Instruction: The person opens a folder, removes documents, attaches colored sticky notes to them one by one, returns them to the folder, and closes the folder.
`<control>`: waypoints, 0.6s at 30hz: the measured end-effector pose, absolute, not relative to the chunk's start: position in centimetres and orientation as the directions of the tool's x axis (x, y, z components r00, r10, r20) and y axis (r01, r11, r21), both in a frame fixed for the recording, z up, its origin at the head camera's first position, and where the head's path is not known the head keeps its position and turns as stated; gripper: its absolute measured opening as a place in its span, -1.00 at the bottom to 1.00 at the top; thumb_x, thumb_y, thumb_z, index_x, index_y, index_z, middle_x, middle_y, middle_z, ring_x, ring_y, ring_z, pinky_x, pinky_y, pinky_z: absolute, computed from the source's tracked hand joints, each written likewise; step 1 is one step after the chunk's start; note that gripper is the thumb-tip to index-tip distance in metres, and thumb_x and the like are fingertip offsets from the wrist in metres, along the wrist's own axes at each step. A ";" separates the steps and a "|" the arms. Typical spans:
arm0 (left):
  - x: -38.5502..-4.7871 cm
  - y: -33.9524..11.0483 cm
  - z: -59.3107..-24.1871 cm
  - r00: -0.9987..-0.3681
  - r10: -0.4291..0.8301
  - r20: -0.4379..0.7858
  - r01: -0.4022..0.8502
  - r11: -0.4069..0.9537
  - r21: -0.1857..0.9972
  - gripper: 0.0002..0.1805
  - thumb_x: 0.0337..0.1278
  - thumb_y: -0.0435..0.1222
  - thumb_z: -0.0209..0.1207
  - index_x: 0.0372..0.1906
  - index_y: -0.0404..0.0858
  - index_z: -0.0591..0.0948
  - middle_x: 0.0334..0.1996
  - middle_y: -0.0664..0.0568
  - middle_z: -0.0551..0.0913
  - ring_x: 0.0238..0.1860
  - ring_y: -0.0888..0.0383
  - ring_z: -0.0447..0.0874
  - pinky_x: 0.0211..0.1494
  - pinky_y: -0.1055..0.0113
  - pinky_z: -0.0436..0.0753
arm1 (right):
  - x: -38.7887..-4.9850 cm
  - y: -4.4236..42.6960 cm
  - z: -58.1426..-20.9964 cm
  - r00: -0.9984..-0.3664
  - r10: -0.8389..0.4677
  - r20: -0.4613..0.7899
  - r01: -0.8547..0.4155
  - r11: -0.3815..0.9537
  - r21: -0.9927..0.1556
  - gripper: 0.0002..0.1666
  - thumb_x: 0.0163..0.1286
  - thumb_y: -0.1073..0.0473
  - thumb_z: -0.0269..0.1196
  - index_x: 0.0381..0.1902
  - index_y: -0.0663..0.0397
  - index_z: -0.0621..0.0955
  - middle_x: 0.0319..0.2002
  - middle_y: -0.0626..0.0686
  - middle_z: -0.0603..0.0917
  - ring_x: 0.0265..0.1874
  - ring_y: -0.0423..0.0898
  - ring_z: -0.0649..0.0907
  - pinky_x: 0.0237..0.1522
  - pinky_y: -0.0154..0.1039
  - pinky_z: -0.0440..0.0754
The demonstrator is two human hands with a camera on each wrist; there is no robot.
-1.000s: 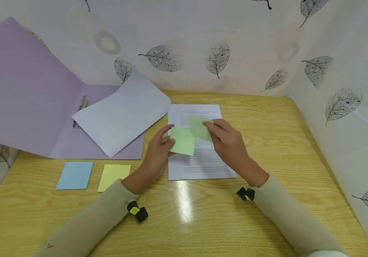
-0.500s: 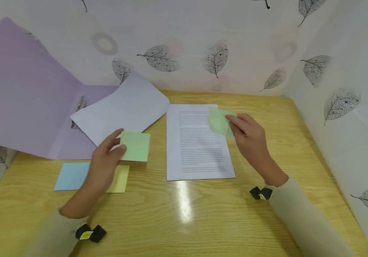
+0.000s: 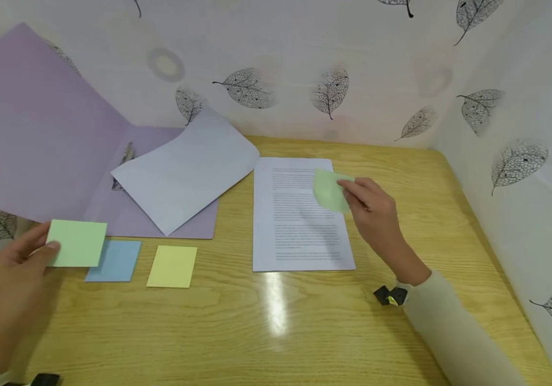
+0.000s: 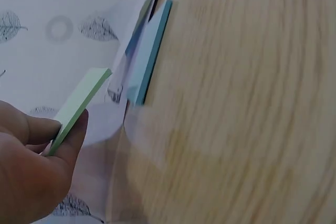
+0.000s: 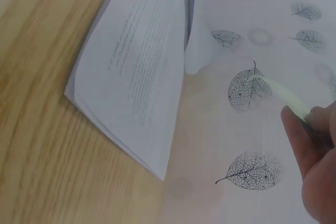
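Observation:
At the far left of the head view my left hand [image 3: 17, 273] grips a pad of green sticky notes [image 3: 78, 243] between thumb and fingers, above the table. The pad's thickness shows in the left wrist view. A single green sticky note [image 3: 328, 194], slightly curved, is pinched by my right hand [image 3: 376, 214] over the upper right part of the printed pages [image 3: 295, 236]. Partly behind the green pad lies a pad of blue sticky notes [image 3: 120, 264]. To its right is a pad of yellow sticky notes [image 3: 172, 267].
A purple folder [image 3: 39, 123] stands open at the back left, its cover leaning up near the leaf-patterned curtain [image 3: 276, 53]. A curved white sheet [image 3: 186, 177] lies across the folder's metal clip [image 3: 124, 161]. Wood-grain table surface [image 3: 237, 327] extends in front of the pages.
My hands have separated. The left one has carried the green pad far left, past the yellow and blue pads; the right one has moved a little right with the single note.

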State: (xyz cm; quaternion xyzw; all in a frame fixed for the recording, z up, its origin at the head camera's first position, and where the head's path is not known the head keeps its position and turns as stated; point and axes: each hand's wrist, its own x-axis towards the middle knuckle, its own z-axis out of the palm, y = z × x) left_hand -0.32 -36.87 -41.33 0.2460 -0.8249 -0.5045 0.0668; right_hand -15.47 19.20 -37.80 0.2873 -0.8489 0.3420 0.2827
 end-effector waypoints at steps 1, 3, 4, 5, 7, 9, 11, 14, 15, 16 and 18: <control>-0.1 -37.6 -41.7 -0.857 -0.493 -0.148 -0.366 0.382 0.849 -0.41 0.52 -0.15 0.03 0.56 0.08 0.24 -0.06 0.56 0.38 0.05 0.57 0.38 -0.16 0.85 0.40 | -15.5 19.2 -37.9 -0.677 -0.291 0.676 -0.682 0.595 -0.426 -0.74 0.34 0.50 0.27 -0.05 0.32 0.74 -0.24 0.21 0.67 -0.50 -0.18 0.40 -0.42 -0.49 0.32; 0.4 -39.0 -42.5 -0.837 -0.521 -0.166 -0.405 0.387 0.828 -0.40 0.54 -0.17 0.01 0.57 0.08 0.20 -0.06 0.60 0.33 0.05 0.55 0.34 -0.22 0.81 0.38 | -15.5 19.1 -38.0 -0.677 -0.288 0.678 -0.683 0.589 -0.432 -0.74 0.34 0.51 0.27 -0.05 0.31 0.75 -0.23 0.21 0.68 -0.51 -0.19 0.40 -0.42 -0.48 0.33; 0.6 -39.6 -42.9 -0.838 -0.522 -0.161 -0.406 0.398 0.822 -0.39 0.55 -0.20 -0.02 0.58 0.04 0.17 -0.05 0.60 0.30 0.03 0.55 0.33 -0.22 0.80 0.38 | -15.5 19.1 -38.0 -0.677 -0.290 0.677 -0.684 0.587 -0.432 -0.73 0.33 0.51 0.27 -0.05 0.31 0.75 -0.23 0.21 0.68 -0.51 -0.19 0.40 -0.42 -0.48 0.33; 0.8 -40.2 -43.3 -0.838 -0.522 -0.158 -0.401 0.395 0.826 -0.39 0.55 -0.23 -0.04 0.59 0.00 0.16 -0.05 0.59 0.29 -0.01 0.57 0.32 -0.23 0.78 0.39 | -15.5 19.1 -38.1 -0.677 -0.293 0.675 -0.684 0.588 -0.431 -0.73 0.34 0.51 0.27 -0.05 0.30 0.75 -0.23 0.20 0.68 -0.51 -0.19 0.40 -0.42 -0.48 0.33; 1.2 -41.1 -44.0 -0.848 -0.510 -0.144 -0.362 0.359 0.860 -0.39 0.56 -0.30 -0.05 0.59 -0.05 0.15 -0.04 0.58 0.30 -0.04 0.60 0.31 -0.23 0.79 0.39 | -15.5 19.1 -38.1 -0.680 -0.301 0.668 -0.684 0.589 -0.431 -0.74 0.34 0.50 0.27 -0.04 0.29 0.75 -0.23 0.20 0.68 -0.52 -0.20 0.40 -0.42 -0.48 0.34; 1.3 -41.7 -44.5 -0.870 -0.480 -0.113 -0.310 0.355 0.882 -0.40 0.55 -0.35 -0.07 0.58 -0.09 0.15 -0.03 0.56 0.30 -0.08 0.62 0.27 -0.20 0.80 0.39 | -15.4 19.1 -38.1 -0.684 -0.308 0.661 -0.682 0.592 -0.430 -0.74 0.35 0.48 0.27 -0.04 0.29 0.75 -0.22 0.19 0.68 -0.51 -0.21 0.41 -0.42 -0.49 0.34; 1.2 -41.9 -44.8 -0.877 -0.473 -0.090 -0.291 0.372 0.882 -0.41 0.55 -0.36 -0.08 0.58 -0.11 0.16 -0.01 0.58 0.31 0.07 0.56 0.35 -0.03 0.80 0.40 | -15.3 19.2 -38.1 -0.689 -0.310 0.655 -0.679 0.593 -0.433 -0.74 0.35 0.49 0.27 -0.04 0.29 0.75 -0.22 0.18 0.68 -0.51 -0.21 0.41 -0.42 -0.49 0.34; 1.0 -41.6 -44.8 -0.872 -0.483 -0.081 -0.313 0.420 0.852 -0.42 0.56 -0.34 -0.10 0.57 -0.14 0.16 0.19 0.49 0.37 0.35 0.40 0.27 0.14 0.81 0.30 | -15.1 19.2 -38.2 -0.692 -0.307 0.653 -0.678 0.587 -0.443 -0.73 0.35 0.50 0.27 -0.04 0.29 0.75 -0.24 0.18 0.68 -0.50 -0.21 0.40 -0.42 -0.48 0.34; 0.9 -41.5 -44.7 -0.864 -0.496 -0.084 -0.328 0.429 0.842 -0.42 0.56 -0.33 -0.10 0.57 -0.16 0.16 0.19 0.51 0.38 0.37 0.42 0.24 0.16 0.82 0.25 | -15.1 19.2 -38.2 -0.691 -0.305 0.655 -0.679 0.584 -0.445 -0.73 0.34 0.51 0.27 -0.04 0.29 0.75 -0.25 0.18 0.68 -0.50 -0.21 0.40 -0.42 -0.47 0.33; 0.9 -41.4 -44.7 -0.862 -0.499 -0.083 -0.334 0.438 0.835 -0.42 0.56 -0.32 -0.10 0.57 -0.19 0.16 0.19 0.53 0.37 0.39 0.44 0.21 0.16 0.83 0.25 | -15.1 19.2 -38.2 -0.692 -0.305 0.655 -0.679 0.584 -0.445 -0.73 0.34 0.51 0.27 -0.05 0.30 0.75 -0.25 0.18 0.67 -0.50 -0.21 0.40 -0.43 -0.47 0.33; 0.7 -41.3 -44.5 -0.851 -0.519 -0.084 -0.343 0.427 0.837 -0.43 0.55 -0.32 -0.09 0.56 -0.23 0.17 0.16 0.54 0.41 0.32 0.48 0.27 0.10 0.84 0.27 | -15.0 19.2 -38.3 -0.691 -0.309 0.654 -0.681 0.582 -0.444 -0.73 0.34 0.51 0.27 -0.05 0.30 0.75 -0.25 0.18 0.67 -0.50 -0.21 0.40 -0.43 -0.47 0.33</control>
